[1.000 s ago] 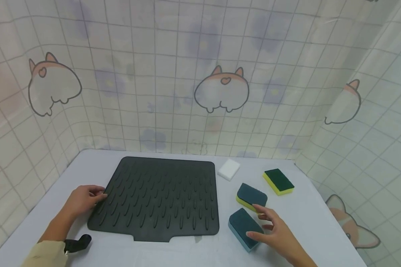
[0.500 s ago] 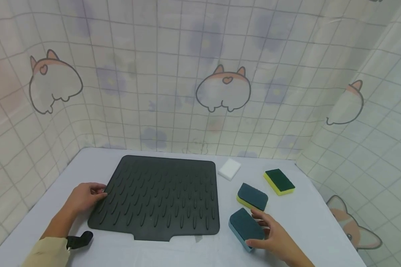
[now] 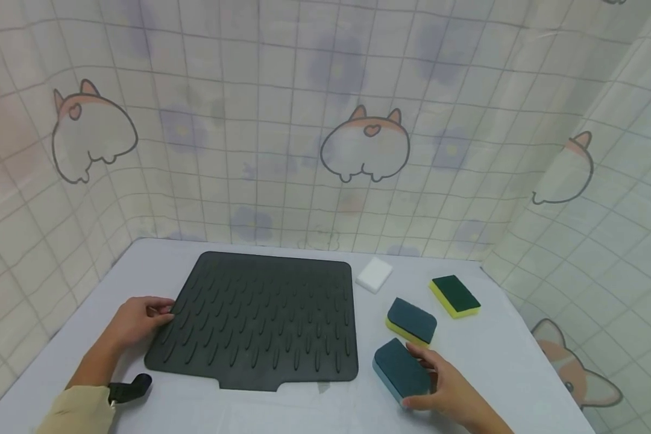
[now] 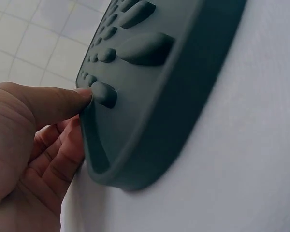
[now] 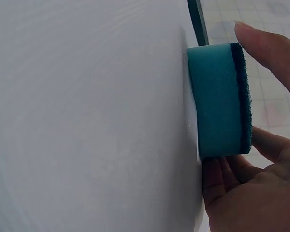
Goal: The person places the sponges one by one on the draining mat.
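Note:
A dark ribbed rubber mat (image 3: 260, 319) lies on the white table. My left hand (image 3: 134, 322) pinches its left edge, thumb on the rim and fingers below, as the left wrist view shows. A blue scrub sponge (image 3: 403, 371) with a darker scouring face on top rests right of the mat's near corner. Around that sponge curls my right hand (image 3: 451, 389), thumb at the near end and fingers along the right side. The right wrist view shows the thumb at a corner of the sponge's scouring face and the other fingers against the opposite side.
Just behind sits a yellow sponge with a dark blue face (image 3: 412, 319). Farther right lies a yellow sponge with a green face (image 3: 456, 295). A white block (image 3: 374, 275) is beside the mat's far right corner. A patterned curtain (image 3: 282, 150) hangs behind the table.
My right hand has come down from near the blue-faced yellow sponge and drawn in around the blue sponge. The left hand stays at the mat's edge.

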A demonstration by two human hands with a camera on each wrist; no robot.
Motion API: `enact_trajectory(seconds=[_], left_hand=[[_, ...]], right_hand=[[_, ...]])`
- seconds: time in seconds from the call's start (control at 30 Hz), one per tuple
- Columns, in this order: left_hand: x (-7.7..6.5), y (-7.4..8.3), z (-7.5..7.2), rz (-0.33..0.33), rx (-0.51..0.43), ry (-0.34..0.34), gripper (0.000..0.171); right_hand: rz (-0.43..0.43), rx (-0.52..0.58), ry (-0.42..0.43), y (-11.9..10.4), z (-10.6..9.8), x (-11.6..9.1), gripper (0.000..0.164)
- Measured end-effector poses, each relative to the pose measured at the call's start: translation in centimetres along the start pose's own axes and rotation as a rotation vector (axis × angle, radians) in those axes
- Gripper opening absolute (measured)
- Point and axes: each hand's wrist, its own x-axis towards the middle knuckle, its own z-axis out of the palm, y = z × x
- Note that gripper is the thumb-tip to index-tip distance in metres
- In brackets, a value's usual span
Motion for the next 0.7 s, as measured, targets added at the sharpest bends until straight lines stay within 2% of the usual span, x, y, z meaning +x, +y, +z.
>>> enact_trajectory(seconds=[0.23, 0.5, 0.7], left_hand=[[-0.05, -0.31, 0.13, 0.0, -0.013, -0.004, 0.041], [-0.2, -0.29, 0.11, 0.006, -0.02, -0.022, 0.042], [-0.36, -0.16, 0.06, -0.002, -0.023, -0.027, 0.042]], right_hand=[[-0.03, -0.023, -0.038, 0.21, -0.22, -0.21, 0.108], [-0.052, -0.001, -0.087, 0.55, -0.58, -0.44, 0.107], [-0.029, -0.008, -0.079, 0.47, -0.56, -0.41, 0.111]])
